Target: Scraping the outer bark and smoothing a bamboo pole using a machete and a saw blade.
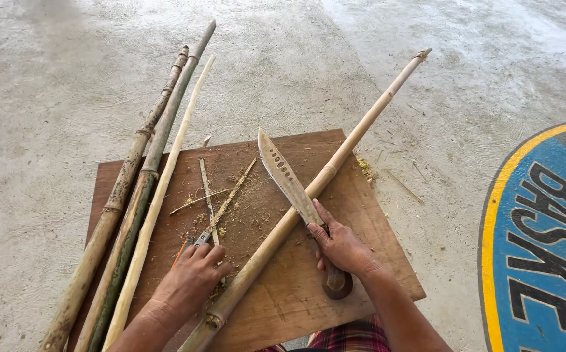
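right fingers: the right hand is wrapped shut round the wooden handle of a large knife, the forefinger laid along the base of the blade.
left fingers: the left hand lies curled, palm down, over the handle end of a small saw; whether it grips the saw or only rests on it, I cannot tell.
knife: its broad blade, with a row of holes, crosses over the pale bamboo pole, tip pointing away from the person.
pole: it lies slantwise on the wooden board, near end between the two hands, far end out on the concrete floor.
doing it well: judging by the layout, the pole wants pinning near a node so it does not roll, with the left fingers kept behind the blade's edge and cuts directed away from the body.
beside: three more bamboo poles lie along the board's left edge; sawdust and thin slivers scatter the board.
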